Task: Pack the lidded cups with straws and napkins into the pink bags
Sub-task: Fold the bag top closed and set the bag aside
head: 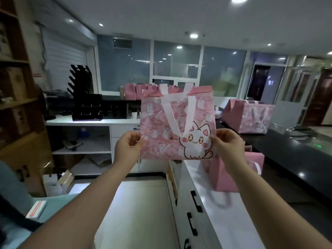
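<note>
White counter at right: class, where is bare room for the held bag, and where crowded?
Room for the held bag: the white counter nearer than its pink bag; the black counter beside it. Crowded: the back counter, with black racks and pink bags.

1. The room is dim; round ceiling lights (194, 35) give the light and reflect in the windows (177, 58).
2. Glare spots sit on the dark counter (287, 155).
3. Edges bow with wide-angle distortion; the lower right is smeared, while the pink bag (158, 126) is fairly sharp.
</note>
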The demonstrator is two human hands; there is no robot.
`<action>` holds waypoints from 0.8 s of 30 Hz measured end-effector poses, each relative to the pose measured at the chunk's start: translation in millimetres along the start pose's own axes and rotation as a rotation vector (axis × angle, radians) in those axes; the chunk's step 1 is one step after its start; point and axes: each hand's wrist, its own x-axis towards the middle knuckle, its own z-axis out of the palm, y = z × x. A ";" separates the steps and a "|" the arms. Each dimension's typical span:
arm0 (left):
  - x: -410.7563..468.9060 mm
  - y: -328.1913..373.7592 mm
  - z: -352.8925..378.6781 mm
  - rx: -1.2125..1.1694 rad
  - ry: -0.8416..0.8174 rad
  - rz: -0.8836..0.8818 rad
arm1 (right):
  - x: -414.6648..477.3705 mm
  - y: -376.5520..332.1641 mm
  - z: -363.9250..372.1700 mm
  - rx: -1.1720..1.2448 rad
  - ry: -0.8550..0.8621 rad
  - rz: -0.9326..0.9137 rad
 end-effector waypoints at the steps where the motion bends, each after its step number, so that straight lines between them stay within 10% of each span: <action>1: 16.5 -6.6 6.8 0.023 -0.006 -0.003 | 17.2 9.2 6.5 0.018 -0.005 0.005; 16: 284.8 -73.0 126.5 -0.177 0.000 -0.184 | 279.6 68.5 96.6 0.093 -0.049 -0.058; 24: 405.3 -123.8 228.7 -0.434 -0.179 -0.143 | 371.6 97.9 114.9 0.021 0.242 -0.180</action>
